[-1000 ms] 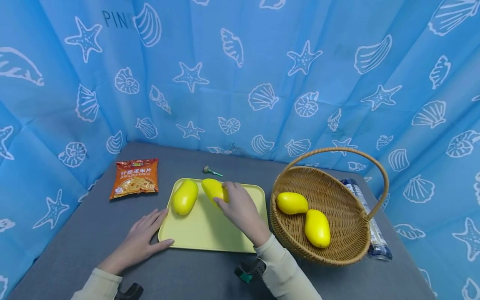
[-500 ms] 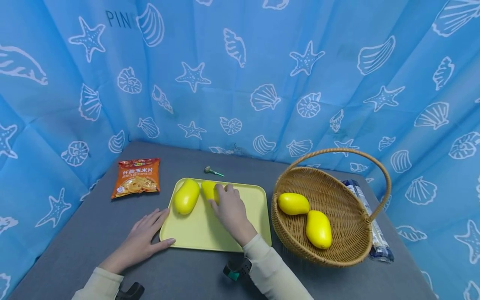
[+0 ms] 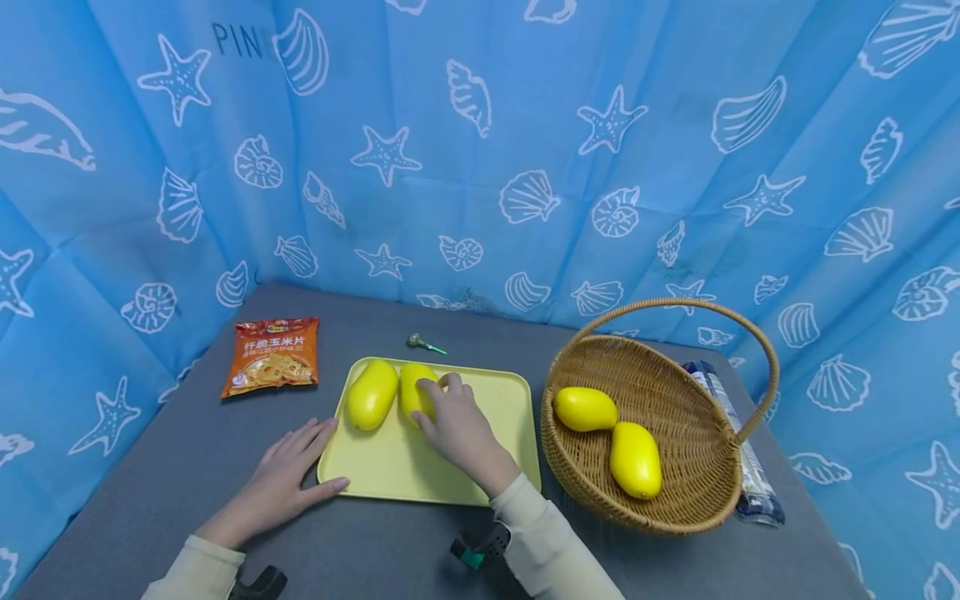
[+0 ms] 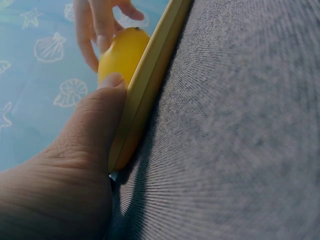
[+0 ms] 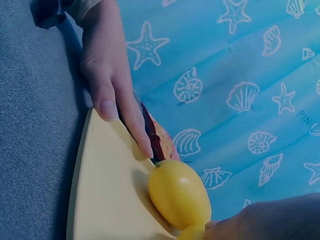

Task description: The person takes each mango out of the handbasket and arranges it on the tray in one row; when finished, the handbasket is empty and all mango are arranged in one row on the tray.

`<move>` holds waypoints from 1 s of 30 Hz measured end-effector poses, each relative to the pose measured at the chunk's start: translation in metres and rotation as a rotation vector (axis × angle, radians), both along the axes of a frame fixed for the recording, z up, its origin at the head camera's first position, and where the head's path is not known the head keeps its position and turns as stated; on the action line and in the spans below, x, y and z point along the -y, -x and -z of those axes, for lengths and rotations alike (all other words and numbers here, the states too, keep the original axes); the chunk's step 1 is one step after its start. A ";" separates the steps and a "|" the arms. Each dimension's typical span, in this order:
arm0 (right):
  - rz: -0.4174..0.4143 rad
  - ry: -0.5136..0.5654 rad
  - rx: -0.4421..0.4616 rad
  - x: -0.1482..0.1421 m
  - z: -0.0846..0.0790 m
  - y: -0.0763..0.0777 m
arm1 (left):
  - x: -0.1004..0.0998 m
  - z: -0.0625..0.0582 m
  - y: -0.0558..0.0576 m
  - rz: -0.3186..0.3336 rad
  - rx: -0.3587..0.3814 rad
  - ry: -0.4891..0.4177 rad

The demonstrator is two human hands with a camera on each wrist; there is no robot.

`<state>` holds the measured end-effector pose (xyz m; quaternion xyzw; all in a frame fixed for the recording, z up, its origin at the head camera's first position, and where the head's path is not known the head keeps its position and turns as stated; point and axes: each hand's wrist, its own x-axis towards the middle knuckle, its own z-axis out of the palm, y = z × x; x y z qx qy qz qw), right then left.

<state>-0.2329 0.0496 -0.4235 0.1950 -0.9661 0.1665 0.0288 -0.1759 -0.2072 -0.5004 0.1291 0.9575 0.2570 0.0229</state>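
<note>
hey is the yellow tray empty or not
Not empty: one mango rests on the tray; the right hand touches a second mango there.

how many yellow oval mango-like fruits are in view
4: a left fruit on the pale yellow rectangular tray, a second fruit beside it in the right hand, and a back fruit and a front fruit inside the brown woven basket. No others show.

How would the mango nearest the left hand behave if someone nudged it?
That mango would probably roll, since its body is rounded, though its elongated shape suggests a wobbly, uneven path. Its smooth, shiny skin might make it slippery to grip. The raised rim of the tray could stop a gentle roll.
</note>
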 end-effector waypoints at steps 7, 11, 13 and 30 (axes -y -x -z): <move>-0.035 0.067 0.138 -0.003 -0.002 0.002 | 0.000 0.001 0.000 -0.008 0.005 0.007; -0.031 0.075 0.146 -0.001 0.000 0.003 | 0.000 0.001 0.000 -0.010 -0.005 0.008; -0.030 0.078 0.136 0.000 0.001 0.002 | 0.000 0.001 0.000 -0.011 -0.003 0.008; -0.039 0.090 0.021 0.003 0.002 -0.002 | -0.001 0.001 0.000 -0.013 -0.007 0.007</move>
